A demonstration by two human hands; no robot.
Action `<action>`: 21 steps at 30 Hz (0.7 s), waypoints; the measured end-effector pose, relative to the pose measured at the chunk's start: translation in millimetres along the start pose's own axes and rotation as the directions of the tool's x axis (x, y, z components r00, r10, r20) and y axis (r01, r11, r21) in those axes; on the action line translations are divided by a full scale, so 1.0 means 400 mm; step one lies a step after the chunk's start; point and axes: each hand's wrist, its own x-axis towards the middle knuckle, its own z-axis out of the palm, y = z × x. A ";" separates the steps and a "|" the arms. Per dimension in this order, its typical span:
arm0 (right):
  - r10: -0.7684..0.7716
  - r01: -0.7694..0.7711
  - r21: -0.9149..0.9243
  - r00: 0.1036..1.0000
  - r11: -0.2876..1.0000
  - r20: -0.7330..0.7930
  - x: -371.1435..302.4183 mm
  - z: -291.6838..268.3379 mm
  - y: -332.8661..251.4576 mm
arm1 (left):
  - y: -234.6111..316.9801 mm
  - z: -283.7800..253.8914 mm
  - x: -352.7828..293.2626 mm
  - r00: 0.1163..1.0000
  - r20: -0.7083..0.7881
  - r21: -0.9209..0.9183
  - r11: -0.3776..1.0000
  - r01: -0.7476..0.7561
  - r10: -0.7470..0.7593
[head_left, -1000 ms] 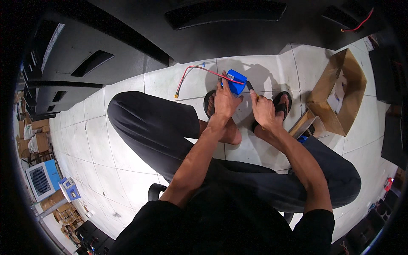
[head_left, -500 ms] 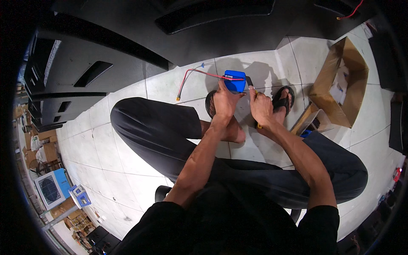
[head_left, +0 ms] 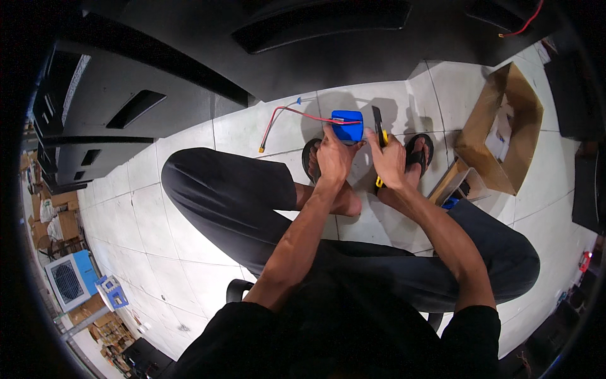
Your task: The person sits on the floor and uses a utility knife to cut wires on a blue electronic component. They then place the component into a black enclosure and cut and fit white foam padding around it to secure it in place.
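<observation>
My left hand (head_left: 334, 156) is closed around the lower part of a blue battery pack (head_left: 348, 131), holding it above the floor between my feet. Red and black wires (head_left: 291, 110) run from the pack out to the left and bend down to a small yellow connector (head_left: 261, 150). In my right hand (head_left: 389, 158), just right of the pack, is a yellow and black utility knife (head_left: 382, 136). Its dark blade (head_left: 377, 116) points away from me and stands apart from the pack. My fingers hide part of the knife's handle.
An open cardboard box (head_left: 483, 151) with pale contents stands at the right, a smaller open box (head_left: 449, 181) beside it. Large black cabinets (head_left: 183, 76) line the far side and left. My sandalled feet (head_left: 419, 155) rest on the tiled floor. A red wire (head_left: 524, 22) hangs at the far right.
The knife has come away from the pack to the right, and its blade now points upright in view. The pack stays in my left hand, its face turned slightly.
</observation>
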 end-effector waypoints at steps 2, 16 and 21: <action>-0.066 0.068 0.142 0.998 0.987 -0.018 0.022 -0.002 -0.024 | 0.002 0.000 -0.002 1.000 0.015 -0.054 0.998 0.018 -0.017; -0.018 -0.142 0.435 0.939 0.889 0.345 0.139 -0.029 -0.011 | -0.008 0.007 -0.006 0.997 -0.053 -0.073 0.995 -0.060 0.056; 0.026 -0.236 0.450 0.905 0.861 0.425 0.130 -0.038 -0.020 | 0.004 -0.004 -0.008 1.000 0.003 -0.084 0.996 -0.011 0.012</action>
